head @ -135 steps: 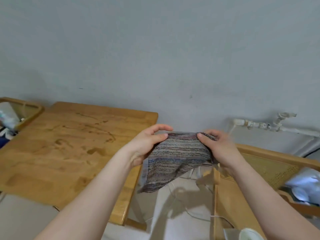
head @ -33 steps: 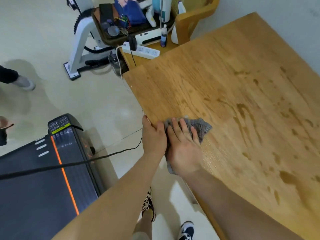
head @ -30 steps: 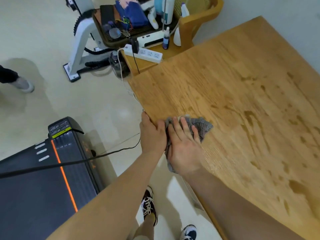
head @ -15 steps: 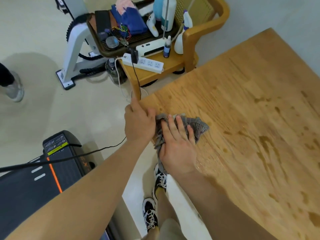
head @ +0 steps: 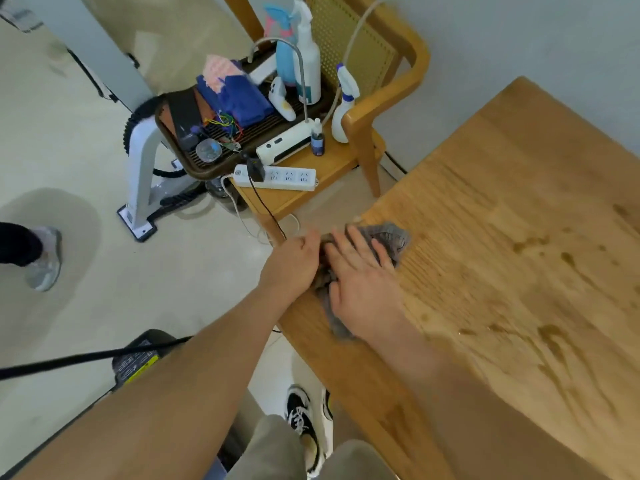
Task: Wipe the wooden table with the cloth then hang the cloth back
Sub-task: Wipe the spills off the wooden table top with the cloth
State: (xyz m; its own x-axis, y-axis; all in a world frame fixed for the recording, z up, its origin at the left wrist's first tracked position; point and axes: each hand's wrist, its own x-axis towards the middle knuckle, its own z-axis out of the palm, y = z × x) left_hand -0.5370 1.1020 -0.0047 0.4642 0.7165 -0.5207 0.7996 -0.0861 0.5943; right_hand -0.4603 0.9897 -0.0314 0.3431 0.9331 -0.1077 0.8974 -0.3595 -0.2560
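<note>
One spray bottle [head: 343, 112], a power strip [head: 277, 176] and a cluttered tray [head: 202, 170] crowd the chair [head: 391, 95] beyond the wooden table [head: 502, 306]. At its far-left corner the right hand [head: 363, 282] presses flat, fingers straight, on the grey cloth [head: 394, 240]. The left hand [head: 291, 265] curls beside it at the edge, its hold unclear. Labels are too blurred to read.

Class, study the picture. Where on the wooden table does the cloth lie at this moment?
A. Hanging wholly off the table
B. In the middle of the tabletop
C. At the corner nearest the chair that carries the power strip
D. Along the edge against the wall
C: the right hand presses the cloth flat at the table corner, just beside the chair with the power strip.
</note>
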